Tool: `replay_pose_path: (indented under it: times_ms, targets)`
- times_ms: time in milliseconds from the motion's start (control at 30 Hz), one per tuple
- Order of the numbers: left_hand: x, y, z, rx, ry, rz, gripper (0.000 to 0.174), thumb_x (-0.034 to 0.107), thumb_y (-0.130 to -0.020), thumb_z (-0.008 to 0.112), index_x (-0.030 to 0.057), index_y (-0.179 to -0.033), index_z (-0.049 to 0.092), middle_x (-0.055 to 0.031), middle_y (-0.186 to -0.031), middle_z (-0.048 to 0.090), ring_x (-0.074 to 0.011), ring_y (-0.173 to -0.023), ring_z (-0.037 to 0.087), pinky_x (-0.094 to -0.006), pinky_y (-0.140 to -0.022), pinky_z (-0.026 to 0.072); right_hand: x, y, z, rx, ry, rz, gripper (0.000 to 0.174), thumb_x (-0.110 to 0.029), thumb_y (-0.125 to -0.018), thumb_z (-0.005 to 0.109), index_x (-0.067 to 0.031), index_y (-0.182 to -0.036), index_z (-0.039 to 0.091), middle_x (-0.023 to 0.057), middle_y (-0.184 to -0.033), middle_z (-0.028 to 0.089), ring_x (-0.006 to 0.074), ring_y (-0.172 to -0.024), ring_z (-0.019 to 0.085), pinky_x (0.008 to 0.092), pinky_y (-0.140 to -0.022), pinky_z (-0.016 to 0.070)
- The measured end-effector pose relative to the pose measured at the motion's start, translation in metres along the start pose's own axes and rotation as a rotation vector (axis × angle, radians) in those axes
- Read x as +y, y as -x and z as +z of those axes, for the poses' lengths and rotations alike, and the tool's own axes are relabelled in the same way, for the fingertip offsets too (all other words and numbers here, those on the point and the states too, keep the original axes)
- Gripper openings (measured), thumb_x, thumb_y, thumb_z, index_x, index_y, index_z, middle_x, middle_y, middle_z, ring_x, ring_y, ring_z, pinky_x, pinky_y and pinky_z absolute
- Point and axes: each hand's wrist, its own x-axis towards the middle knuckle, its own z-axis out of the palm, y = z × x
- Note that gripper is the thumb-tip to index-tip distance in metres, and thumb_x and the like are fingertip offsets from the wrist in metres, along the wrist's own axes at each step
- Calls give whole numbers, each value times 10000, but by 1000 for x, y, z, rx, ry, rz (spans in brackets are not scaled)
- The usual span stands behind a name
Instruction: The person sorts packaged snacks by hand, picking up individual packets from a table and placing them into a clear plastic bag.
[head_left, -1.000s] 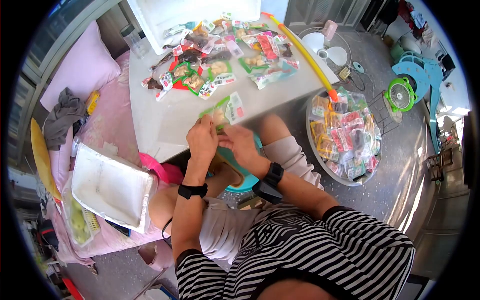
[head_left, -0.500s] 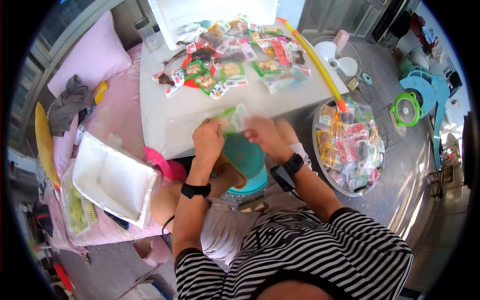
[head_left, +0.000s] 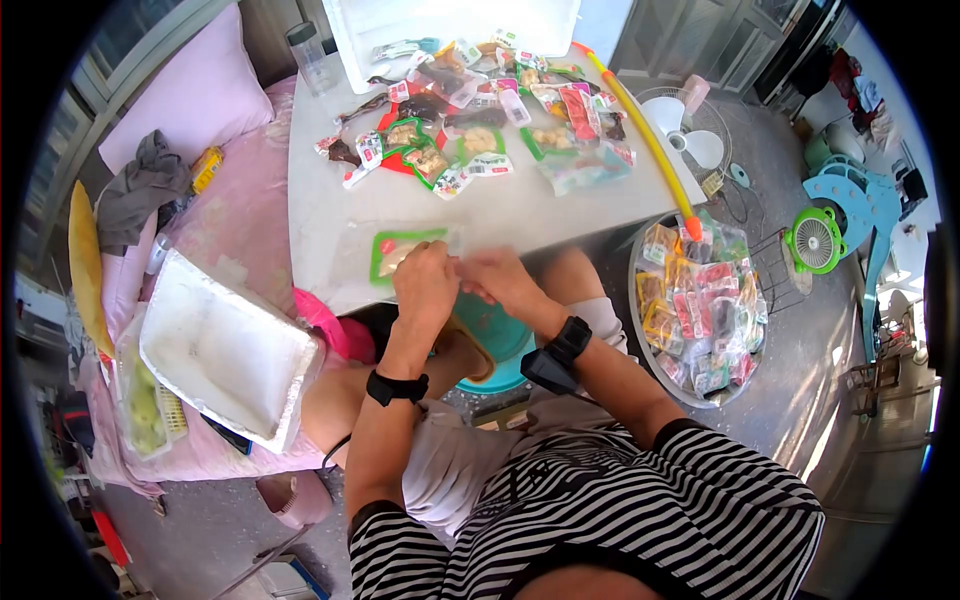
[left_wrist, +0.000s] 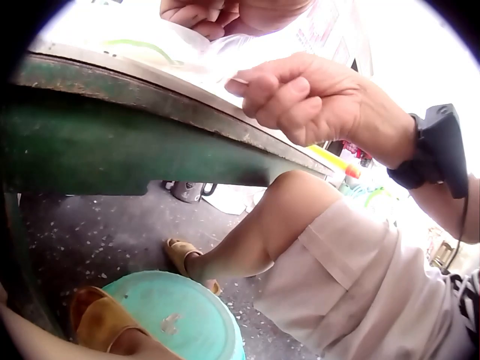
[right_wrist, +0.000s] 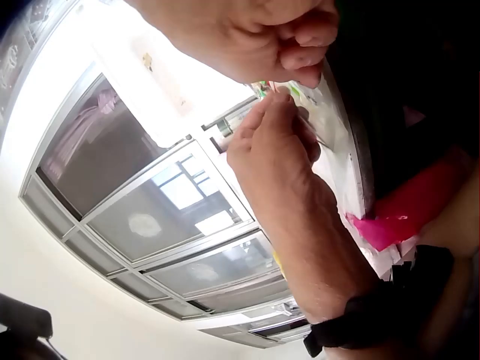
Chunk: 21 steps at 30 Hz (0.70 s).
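Observation:
A clear food packet [head_left: 383, 262] with a green border and pale contents lies over the near part of the table [head_left: 325, 225]. My left hand [head_left: 425, 287] grips its right end with curled fingers. Close beside it is my right hand [head_left: 500, 279], slightly blurred. In the left wrist view the right hand [left_wrist: 304, 101] pinches thumb against forefinger at the clear plastic, level with the table edge. Both hands also meet near the plastic in the right wrist view. Farther back on the table lie several similar food packets [head_left: 482, 141], some with dark contents.
A white foam box [head_left: 450, 25] stands at the table's back, by a yellow tube [head_left: 645, 135]. To the right is a round tub [head_left: 712, 402] full of packets. Another foam box [head_left: 225, 345] rests on the pink bed. Below the hands is a teal stool [head_left: 500, 335].
The packet has swung from the right of my left hand to its left, over the table. My right hand moved away to the right, then came back beside the left.

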Motion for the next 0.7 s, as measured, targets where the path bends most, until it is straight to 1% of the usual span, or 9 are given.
replay_pose_path:
  times_ms: [33,133,233,267,367,400,467,567,700]
  targets:
    - [1,1,0,-19,16,0,111,17,-761,563,-5,-856,615,-173,-793,616,-376,-742,592,-445,-658,465,3,-5,7,0,-77,-24,243,-189,-889,592,-8,-732,630,44,-589,567,72,-429,449,223,-366,322]
    - [13,0,-9,101,150,41,72,29,-783,553,-6,-813,608,-182,-777,605,-370,-750,602,-464,-656,469,19,-26,33,98,-271,-126,223,-155,-882,588,0,-727,625,38,-561,544,78,-422,451,227,-357,314]
    - [3,-2,-15,133,97,-44,91,34,-782,562,-7,-840,618,-175,-786,611,-366,-758,603,-455,-662,471,9,-39,34,-42,-13,32,224,-146,-883,577,-3,-717,625,36,-537,532,83,-411,452,231,-352,316]
    - [3,-3,-18,134,54,-78,77,47,-781,573,-4,-824,611,-169,-775,606,-361,-753,605,-452,-664,476,5,-39,31,-118,-19,87,231,-143,-872,582,1,-696,619,49,-538,541,88,-405,454,234,-343,311]
    - [1,-6,-24,72,-116,-194,67,59,-779,579,1,-800,603,-166,-776,605,-359,-752,607,-455,-657,481,-22,-29,23,-85,103,102,240,-147,-861,589,7,-679,618,59,-540,550,88,-395,452,236,-330,304]
    - [2,-7,-28,-20,-125,-239,111,81,-807,574,17,-872,637,-159,-814,627,-355,-777,607,-449,-674,472,-23,-32,21,-61,116,91,236,-145,-855,594,12,-680,619,60,-540,552,90,-390,452,240,-327,305]
    - [2,-6,-23,-1,-144,-212,109,71,-809,557,18,-864,634,-160,-816,626,-359,-776,604,-453,-673,471,-22,-38,24,-14,129,71,229,-141,-842,602,21,-681,621,63,-540,558,94,-380,451,247,-319,308]
    - [1,-7,-21,23,-166,-212,113,60,-811,531,17,-845,630,-163,-812,624,-368,-773,598,-461,-673,468,-9,-54,32,-77,99,61,191,-117,-810,607,28,-689,632,64,-521,552,108,-371,459,256,-318,322]
    - [-10,-11,-24,21,-159,-238,127,54,-807,511,14,-826,630,-169,-807,621,-376,-773,593,-464,-677,468,-13,-66,43,-168,200,38,155,-77,-769,594,32,-667,636,73,-494,536,127,-375,478,269,-324,340]
